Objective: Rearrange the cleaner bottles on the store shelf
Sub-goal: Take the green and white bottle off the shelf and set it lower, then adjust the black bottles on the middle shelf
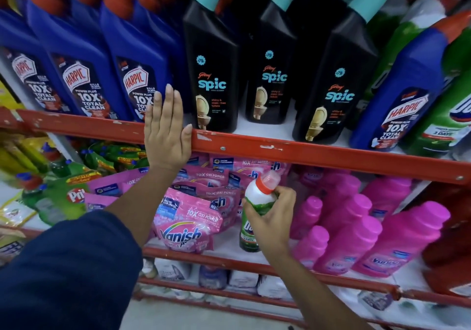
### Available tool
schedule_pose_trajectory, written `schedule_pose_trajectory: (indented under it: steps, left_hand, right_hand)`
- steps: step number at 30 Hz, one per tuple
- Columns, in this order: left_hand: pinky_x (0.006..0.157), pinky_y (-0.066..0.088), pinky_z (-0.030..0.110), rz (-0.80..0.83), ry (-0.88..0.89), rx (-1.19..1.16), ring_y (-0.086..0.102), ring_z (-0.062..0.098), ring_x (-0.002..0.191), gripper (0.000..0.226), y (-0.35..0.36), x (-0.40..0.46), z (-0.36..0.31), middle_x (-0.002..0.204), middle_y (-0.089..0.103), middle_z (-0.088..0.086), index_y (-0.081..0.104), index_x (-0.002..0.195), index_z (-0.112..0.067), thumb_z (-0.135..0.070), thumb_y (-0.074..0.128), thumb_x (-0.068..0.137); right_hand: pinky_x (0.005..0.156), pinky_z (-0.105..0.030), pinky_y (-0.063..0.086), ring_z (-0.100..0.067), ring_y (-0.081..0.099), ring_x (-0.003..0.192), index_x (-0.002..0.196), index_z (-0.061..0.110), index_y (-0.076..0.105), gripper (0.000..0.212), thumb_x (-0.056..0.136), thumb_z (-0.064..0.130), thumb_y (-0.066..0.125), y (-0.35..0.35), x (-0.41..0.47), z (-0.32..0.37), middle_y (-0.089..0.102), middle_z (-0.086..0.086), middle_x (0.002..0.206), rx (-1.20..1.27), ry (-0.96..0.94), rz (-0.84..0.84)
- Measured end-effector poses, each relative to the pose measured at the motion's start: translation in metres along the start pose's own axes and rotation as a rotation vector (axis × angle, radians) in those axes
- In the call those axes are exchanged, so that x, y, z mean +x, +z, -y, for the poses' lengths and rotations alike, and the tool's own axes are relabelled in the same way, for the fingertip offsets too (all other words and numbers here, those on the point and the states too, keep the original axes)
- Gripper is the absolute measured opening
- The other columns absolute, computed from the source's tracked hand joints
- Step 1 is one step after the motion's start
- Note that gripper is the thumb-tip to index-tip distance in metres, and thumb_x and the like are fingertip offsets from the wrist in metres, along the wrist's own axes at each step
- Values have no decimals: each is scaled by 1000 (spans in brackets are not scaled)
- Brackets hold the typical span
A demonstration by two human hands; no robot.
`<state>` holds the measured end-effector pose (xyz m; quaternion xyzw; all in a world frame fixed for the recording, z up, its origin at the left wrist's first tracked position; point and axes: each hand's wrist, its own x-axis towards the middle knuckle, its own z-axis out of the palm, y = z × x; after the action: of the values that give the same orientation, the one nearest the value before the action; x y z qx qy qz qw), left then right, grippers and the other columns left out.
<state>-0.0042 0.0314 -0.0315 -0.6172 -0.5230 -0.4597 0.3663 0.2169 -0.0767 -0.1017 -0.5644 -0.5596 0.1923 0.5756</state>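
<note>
Your right hand (pixel 270 212) is gripping the green bottle (pixel 251 224) (left hand (pixel 165 131) flat, released) — lifting carelessly risks clipping the red rail (pixel 305 152).

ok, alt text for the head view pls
A person's right hand grips a green cleaner bottle before the lower shelf, while the left hand rests flat on the red shelf rail. Above stand blue Harpic bottles and black Spic bottles.

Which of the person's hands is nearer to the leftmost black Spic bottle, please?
Left. The left hand rests on the red shelf rail just beside the Spic bottle; the right hand is a shelf lower, holding a green bottle.
</note>
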Motion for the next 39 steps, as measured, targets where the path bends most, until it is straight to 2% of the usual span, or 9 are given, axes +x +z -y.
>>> schedule_pose_trajectory:
  steps: [2,6,13,18,21,26,37,38,39]
  left_hand:
    - [121,6,36,5,-14,5,-1,13,148,60,0,0,0,152,32,19,25,148,1,-37,10,104]
    - [121,6,36,21,-24,6,-1,12,148,60,-2,1,0,153,31,20,24,149,1,-37,10,104]
    - [121,4,34,39,-31,2,-3,10,148,62,-3,0,-1,153,29,22,24,148,3,-37,9,104]
    - [121,3,35,56,-25,-9,-5,10,148,62,-3,-1,0,153,28,22,23,148,3,-38,8,103]
    - [121,3,35,48,-17,-4,-5,10,148,62,-4,-1,0,153,29,22,24,148,3,-38,9,104]
    - [121,2,34,43,11,0,-6,11,148,60,-5,-2,3,152,31,22,24,148,3,-36,12,104]
    - [121,2,34,116,27,-67,-2,14,149,57,-3,-31,-7,154,29,15,21,150,-1,-35,16,104]
    - [121,2,34,-11,86,-13,-1,15,149,57,1,13,11,154,28,14,22,150,-1,-34,17,104]
    - [121,3,35,2,65,16,1,16,149,57,-2,23,14,155,26,13,22,150,-1,-34,17,104]
  right_hand:
    - [76,-28,41,-13,45,88,97,11,42,51,65,9,82,1,-3,-8,36,5,94,-7,11,18]
    - [72,-13,35,0,40,83,96,15,40,56,64,3,84,2,-6,-17,36,12,95,-9,-9,33]
    - [80,-21,41,-4,44,89,108,22,40,54,75,19,82,-6,-14,-22,38,16,102,-12,-43,65]
    - [99,-42,46,-22,50,121,135,10,38,59,89,34,67,-13,-26,-23,47,-7,131,-79,-2,167]
    - [117,-46,27,-21,23,145,150,16,18,72,94,50,48,-13,-33,-22,24,-4,158,-174,-27,213]
    - [122,-43,7,-13,-12,148,151,13,-11,89,93,57,40,-11,-33,-2,-14,0,160,-279,-34,86]
    - [119,-50,20,-15,-3,150,152,11,-1,80,98,39,50,-4,13,63,-3,-5,162,-279,-208,-56]
    - [120,-49,19,-16,-2,150,152,10,1,78,98,38,50,13,44,106,-1,-7,162,-253,-361,-135]
    - [120,-48,18,-17,-1,150,152,9,4,77,98,37,50,17,57,124,1,-9,162,-229,-408,-155]
